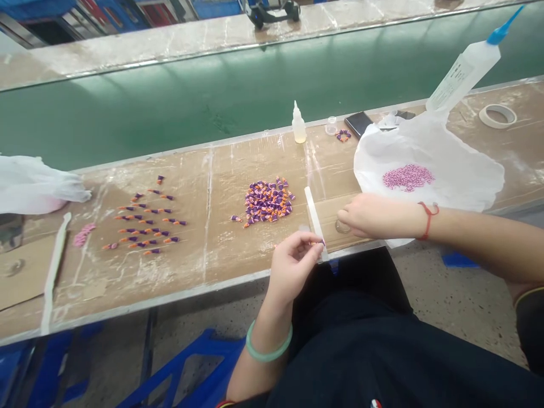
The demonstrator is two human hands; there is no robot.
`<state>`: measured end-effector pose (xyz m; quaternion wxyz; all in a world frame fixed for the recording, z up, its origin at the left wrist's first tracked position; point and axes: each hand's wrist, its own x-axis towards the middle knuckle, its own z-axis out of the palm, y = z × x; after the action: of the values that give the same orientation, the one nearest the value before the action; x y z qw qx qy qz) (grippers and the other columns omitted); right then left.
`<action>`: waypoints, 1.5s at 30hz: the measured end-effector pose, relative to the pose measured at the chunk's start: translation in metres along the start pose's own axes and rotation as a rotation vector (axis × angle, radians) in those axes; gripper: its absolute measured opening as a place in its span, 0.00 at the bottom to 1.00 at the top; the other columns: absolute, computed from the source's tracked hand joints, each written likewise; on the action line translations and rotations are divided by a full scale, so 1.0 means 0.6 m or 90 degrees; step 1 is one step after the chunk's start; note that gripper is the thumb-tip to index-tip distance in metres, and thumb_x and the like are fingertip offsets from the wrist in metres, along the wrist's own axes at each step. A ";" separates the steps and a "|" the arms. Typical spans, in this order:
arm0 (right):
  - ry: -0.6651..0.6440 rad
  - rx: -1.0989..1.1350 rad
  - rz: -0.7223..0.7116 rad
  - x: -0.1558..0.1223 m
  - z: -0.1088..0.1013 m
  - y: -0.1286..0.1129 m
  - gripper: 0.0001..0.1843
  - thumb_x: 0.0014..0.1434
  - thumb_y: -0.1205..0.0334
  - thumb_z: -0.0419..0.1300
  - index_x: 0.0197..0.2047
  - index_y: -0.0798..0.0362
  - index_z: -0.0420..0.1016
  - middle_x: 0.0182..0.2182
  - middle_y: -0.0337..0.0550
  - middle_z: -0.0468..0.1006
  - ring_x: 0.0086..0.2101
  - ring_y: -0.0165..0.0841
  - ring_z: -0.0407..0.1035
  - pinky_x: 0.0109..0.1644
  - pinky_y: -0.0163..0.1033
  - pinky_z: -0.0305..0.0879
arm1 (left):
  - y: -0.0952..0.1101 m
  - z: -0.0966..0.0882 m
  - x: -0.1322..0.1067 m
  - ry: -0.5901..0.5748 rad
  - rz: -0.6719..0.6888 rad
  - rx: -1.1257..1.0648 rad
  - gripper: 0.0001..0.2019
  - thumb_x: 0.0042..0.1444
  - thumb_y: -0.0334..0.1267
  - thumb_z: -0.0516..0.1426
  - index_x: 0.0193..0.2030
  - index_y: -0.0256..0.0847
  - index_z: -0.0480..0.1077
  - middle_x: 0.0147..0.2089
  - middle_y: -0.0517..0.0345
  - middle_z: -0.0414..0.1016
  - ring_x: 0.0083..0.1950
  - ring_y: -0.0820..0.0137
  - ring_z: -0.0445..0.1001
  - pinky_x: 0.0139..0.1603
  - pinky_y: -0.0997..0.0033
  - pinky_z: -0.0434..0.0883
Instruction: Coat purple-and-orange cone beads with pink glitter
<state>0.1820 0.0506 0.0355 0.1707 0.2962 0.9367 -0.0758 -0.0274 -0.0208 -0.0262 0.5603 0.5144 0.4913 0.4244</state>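
Note:
My left hand (295,260) is at the table's front edge, thumb and fingers pinched on a small purple-and-orange piece, mostly hidden by the fingertips. Beside it lies a white strip (314,212). To the right, my right hand (365,216) is closed, fingertips down at a small round, shiny spot (342,227) on a piece of cardboard (334,207); whatever they pinch is hidden. A pile of purple-and-orange pieces (268,203) lies left of the strip. Small pink pieces (408,177) rest on a white plastic sheet (471,170) behind my right forearm.
At the back stand a small dropper bottle (300,129), a clear cup (331,126) and a phone (358,123). A large blue-tipped bottle (465,76) leans near a tape roll (497,116). Spaced purple-and-orange pieces (147,221) and a white bag (38,184) are at left.

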 end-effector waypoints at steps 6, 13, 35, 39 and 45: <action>-0.015 -0.018 -0.004 0.002 -0.001 -0.003 0.08 0.64 0.71 0.53 0.34 0.57 0.72 0.24 0.43 0.72 0.24 0.33 0.61 0.27 0.38 0.44 | -0.008 0.002 0.002 0.013 0.018 -0.025 0.07 0.53 0.40 0.65 0.33 0.38 0.76 0.28 0.58 0.76 0.28 0.73 0.74 0.30 0.76 0.72; 0.042 -0.031 -0.004 0.002 0.005 -0.003 0.10 0.63 0.71 0.52 0.31 0.56 0.70 0.21 0.43 0.70 0.22 0.32 0.58 0.27 0.39 0.43 | -0.004 0.009 0.003 0.015 0.018 -0.061 0.09 0.53 0.42 0.66 0.32 0.38 0.77 0.28 0.57 0.77 0.28 0.72 0.76 0.30 0.74 0.74; 0.314 0.686 -0.048 -0.060 -0.030 -0.061 0.08 0.66 0.67 0.54 0.32 0.54 0.65 0.24 0.33 0.66 0.24 0.23 0.58 0.28 0.29 0.56 | 0.031 0.024 -0.021 -0.001 0.316 -0.159 0.12 0.53 0.26 0.67 0.41 0.46 0.81 0.38 0.58 0.84 0.38 0.72 0.81 0.39 0.76 0.78; 0.322 0.681 -0.050 -0.064 -0.031 -0.062 0.06 0.64 0.68 0.55 0.33 0.55 0.67 0.25 0.35 0.70 0.26 0.24 0.61 0.30 0.29 0.59 | 0.032 0.025 -0.020 -0.013 0.330 -0.158 0.14 0.53 0.24 0.67 0.43 0.47 0.80 0.38 0.59 0.84 0.38 0.74 0.80 0.40 0.76 0.77; 0.341 0.673 -0.049 -0.066 -0.033 -0.065 0.06 0.62 0.71 0.56 0.33 0.55 0.68 0.25 0.33 0.72 0.25 0.23 0.62 0.29 0.28 0.59 | 0.033 0.027 -0.021 0.002 0.334 -0.134 0.11 0.54 0.26 0.67 0.41 0.46 0.80 0.37 0.58 0.83 0.38 0.72 0.81 0.40 0.74 0.78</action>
<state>0.1842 0.0027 0.0698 -0.2455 0.3155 0.7925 -0.4606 -0.0127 -0.0337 -0.0056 0.4811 0.5623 0.2952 0.6043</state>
